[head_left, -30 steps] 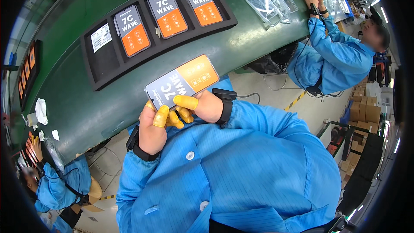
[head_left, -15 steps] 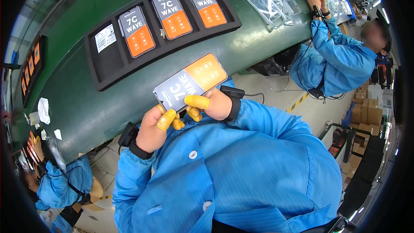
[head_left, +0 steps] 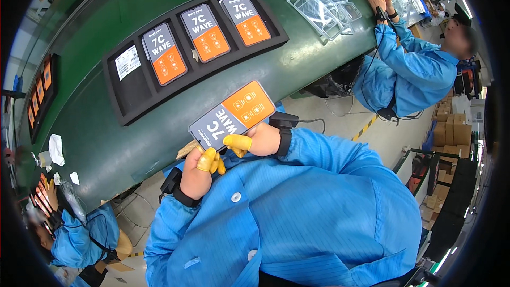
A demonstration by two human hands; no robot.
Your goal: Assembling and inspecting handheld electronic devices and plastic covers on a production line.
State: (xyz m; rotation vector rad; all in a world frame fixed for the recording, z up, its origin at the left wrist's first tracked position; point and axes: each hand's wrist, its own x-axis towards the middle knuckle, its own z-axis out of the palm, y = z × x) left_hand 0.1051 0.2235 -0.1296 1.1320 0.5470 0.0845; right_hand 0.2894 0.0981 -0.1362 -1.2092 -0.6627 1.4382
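Observation:
A smartphone (head_left: 232, 116) with a grey and orange printed front is held tilted in front of my chest, just off the bench edge. My left hand (head_left: 197, 174) pinches its lower left corner, thumb along the near edge. My right hand (head_left: 260, 139) grips the near long edge, its thumb lying over the front. Yellow finger cots cover several fingertips; the fingers beneath the phone are partly hidden. Beyond it, a black foam tray (head_left: 175, 89) holds three like phones (head_left: 165, 53) in its slots. The leftmost slot has no phone and shows a white printed label (head_left: 128, 62).
Clear plastic cases (head_left: 324, 8) are heaped on the green bench (head_left: 154, 133) at the far right. White scraps (head_left: 56, 150) and another phone tray (head_left: 41, 95) lie left. Co-workers in blue sit at right (head_left: 409, 74) and lower left (head_left: 79, 239).
The whole view has shifted slightly, so the tray and phone appear lower. My left hand has moved a little to the right along the phone's corner. Both hands keep hold of the phone.

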